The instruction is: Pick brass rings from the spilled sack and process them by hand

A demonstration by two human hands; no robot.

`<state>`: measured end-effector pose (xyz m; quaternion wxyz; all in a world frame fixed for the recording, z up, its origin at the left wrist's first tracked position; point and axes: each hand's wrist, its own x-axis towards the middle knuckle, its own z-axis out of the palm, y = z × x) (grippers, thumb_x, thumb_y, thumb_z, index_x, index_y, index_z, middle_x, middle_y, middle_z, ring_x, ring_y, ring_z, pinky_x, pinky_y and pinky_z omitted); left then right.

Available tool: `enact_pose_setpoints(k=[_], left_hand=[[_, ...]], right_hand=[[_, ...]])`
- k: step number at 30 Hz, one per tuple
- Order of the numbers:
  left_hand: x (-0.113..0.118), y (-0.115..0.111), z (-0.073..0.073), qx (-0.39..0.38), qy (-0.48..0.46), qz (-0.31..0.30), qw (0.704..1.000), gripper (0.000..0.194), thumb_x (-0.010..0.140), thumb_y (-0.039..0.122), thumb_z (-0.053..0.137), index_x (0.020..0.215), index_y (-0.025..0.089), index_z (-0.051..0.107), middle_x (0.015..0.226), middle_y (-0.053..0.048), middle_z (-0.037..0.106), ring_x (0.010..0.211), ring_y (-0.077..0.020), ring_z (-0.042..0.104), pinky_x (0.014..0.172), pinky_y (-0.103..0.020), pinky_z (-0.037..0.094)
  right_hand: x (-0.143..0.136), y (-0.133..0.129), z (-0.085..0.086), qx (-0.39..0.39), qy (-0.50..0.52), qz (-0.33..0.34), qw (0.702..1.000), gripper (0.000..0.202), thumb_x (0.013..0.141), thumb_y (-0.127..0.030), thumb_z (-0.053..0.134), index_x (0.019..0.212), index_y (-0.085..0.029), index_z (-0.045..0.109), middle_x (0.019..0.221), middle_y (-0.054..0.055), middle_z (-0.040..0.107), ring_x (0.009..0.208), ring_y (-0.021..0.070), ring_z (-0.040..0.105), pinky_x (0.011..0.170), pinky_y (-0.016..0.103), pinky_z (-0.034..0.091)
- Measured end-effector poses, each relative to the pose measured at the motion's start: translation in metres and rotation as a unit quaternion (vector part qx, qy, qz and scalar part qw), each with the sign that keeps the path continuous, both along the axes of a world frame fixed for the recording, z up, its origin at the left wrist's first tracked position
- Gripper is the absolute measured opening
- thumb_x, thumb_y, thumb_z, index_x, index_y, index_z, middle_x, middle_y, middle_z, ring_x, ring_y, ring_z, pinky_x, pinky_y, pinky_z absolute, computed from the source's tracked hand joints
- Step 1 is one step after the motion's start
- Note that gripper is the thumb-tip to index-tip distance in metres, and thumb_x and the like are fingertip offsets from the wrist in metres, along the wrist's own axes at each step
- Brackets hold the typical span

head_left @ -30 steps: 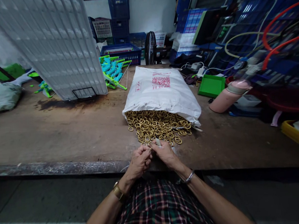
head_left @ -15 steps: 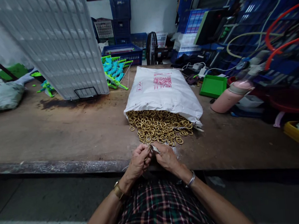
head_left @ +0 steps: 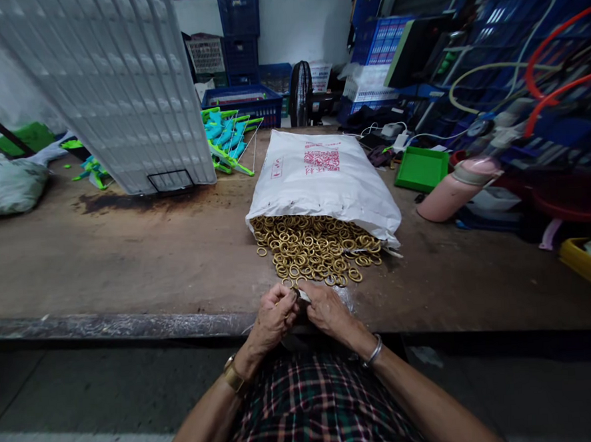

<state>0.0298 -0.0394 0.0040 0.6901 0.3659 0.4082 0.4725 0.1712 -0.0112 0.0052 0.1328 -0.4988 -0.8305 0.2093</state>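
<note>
My right hand (head_left: 330, 311), clamped on a pale tool (head_left: 304, 296), had tipped it lower; my left hand's (head_left: 273, 320) grip was pinched together. I couldn't tell on what.

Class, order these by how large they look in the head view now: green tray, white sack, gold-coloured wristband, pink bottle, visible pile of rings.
1. White sack
2. Pile of rings
3. Pink bottle and green tray: too alike to rank
4. Gold-coloured wristband, though nearer the camera
</note>
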Motion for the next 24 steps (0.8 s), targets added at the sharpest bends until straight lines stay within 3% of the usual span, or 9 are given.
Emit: enact_pose_setpoints(k=[4, 8, 13, 17, 21, 24], left_hand=[[-0.004, -0.011, 0.015, -0.018, -0.028, -0.019, 0.999, 0.037, 0.072, 0.049, 0.061, 0.069, 0.017, 0.043, 0.052, 0.007, 0.046, 0.033, 0.0, 0.029, 0.03, -0.013, 0.019], [-0.013, -0.018, 0.025, -0.062, -0.113, -0.019, 0.991, 0.033, 0.072, 0.043, 0.063, 0.071, 0.018, 0.042, 0.062, 0.005, 0.051, 0.035, 0.0002, 0.032, 0.029, -0.011, 0.018], [-0.027, -0.01, 0.012, -0.138, -0.188, 0.068, 0.97, 0.028, 0.073, 0.039, 0.063, 0.075, 0.014, 0.048, 0.071, 0.001, 0.054, 0.04, 0.0, 0.036, 0.028, -0.008, 0.019], [-0.033, -0.006, 0.005, -0.167, -0.197, 0.109, 0.96, 0.023, 0.07, 0.033, 0.064, 0.073, 0.014, 0.05, 0.069, -0.001, 0.056, 0.041, -0.0015, 0.04, 0.027, -0.008, 0.021], [-0.037, -0.004, 0.004, -0.183, -0.219, 0.125, 0.95, 0.019, 0.069, 0.025, 0.063, 0.084, 0.016, 0.055, 0.063, 0.001, 0.053, 0.042, -0.0036, 0.042, 0.027, -0.008, 0.022], [-0.04, 0.0, -0.001, -0.197, -0.241, 0.119, 0.943, 0.015, 0.07, 0.024, 0.063, 0.077, 0.014, 0.056, 0.065, -0.001, 0.054, 0.046, -0.005, 0.046, 0.027, -0.009, 0.023]], right_hand=[[0.003, 0.004, -0.01, 0.012, -0.025, -0.028, 0.999, 0.025, 0.07, -0.007, 0.04, 0.087, -0.017, 0.056, 0.071, 0.005, 0.062, 0.061, 0.0146, 0.051, 0.055, 0.025, 0.026], [0.005, 0.009, -0.015, 0.044, -0.023, -0.075, 0.996, 0.018, 0.075, -0.011, 0.039, 0.08, -0.018, 0.054, 0.068, 0.004, 0.06, 0.058, 0.0141, 0.049, 0.054, 0.025, 0.025], [-0.011, 0.012, -0.013, 0.071, 0.025, -0.05, 0.996, 0.02, 0.076, -0.01, 0.041, 0.09, -0.019, 0.053, 0.083, 0.004, 0.062, 0.074, 0.0155, 0.054, 0.063, 0.024, 0.032], [-0.026, 0.013, -0.015, 0.071, -0.044, -0.057, 0.995, 0.017, 0.081, -0.018, 0.046, 0.096, -0.021, 0.052, 0.091, 0.005, 0.061, 0.079, 0.0178, 0.057, 0.063, 0.026, 0.033], [-0.032, 0.014, -0.018, 0.066, -0.096, -0.076, 0.99, 0.02, 0.081, -0.018, 0.048, 0.1, -0.023, 0.05, 0.096, 0.005, 0.06, 0.078, 0.0187, 0.057, 0.061, 0.028, 0.033], [-0.032, 0.014, -0.018, 0.071, -0.088, -0.092, 0.989, 0.022, 0.08, -0.018, 0.05, 0.101, -0.024, 0.049, 0.099, 0.003, 0.058, 0.081, 0.0188, 0.057, 0.062, 0.028, 0.034]])
